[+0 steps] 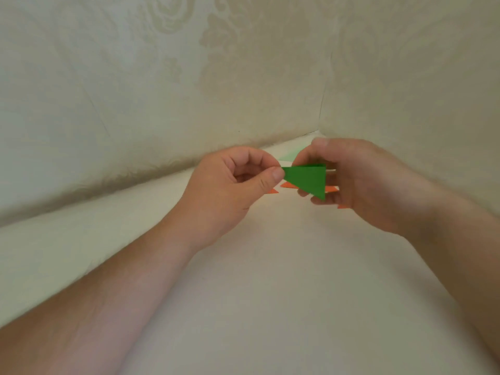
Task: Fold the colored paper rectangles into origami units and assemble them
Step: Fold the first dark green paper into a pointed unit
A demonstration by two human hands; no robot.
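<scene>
A green paper folded into a triangle [307, 180] is held up above the white table [270, 280]. My left hand [230, 190] pinches its left tip between thumb and forefinger. My right hand [359, 182] grips its right side, fingers curled behind the paper. Below and behind my hands, orange folded units [273, 191] lie on the table, mostly hidden; bits show at both sides. A pale green sheet [289, 155] lies farther back, partly covered by my right hand.
Cream patterned fabric [189, 77] rises as a wall behind and to both sides of the table, meeting in a corner just behind my hands. White table surface stretches between my forearms toward the camera.
</scene>
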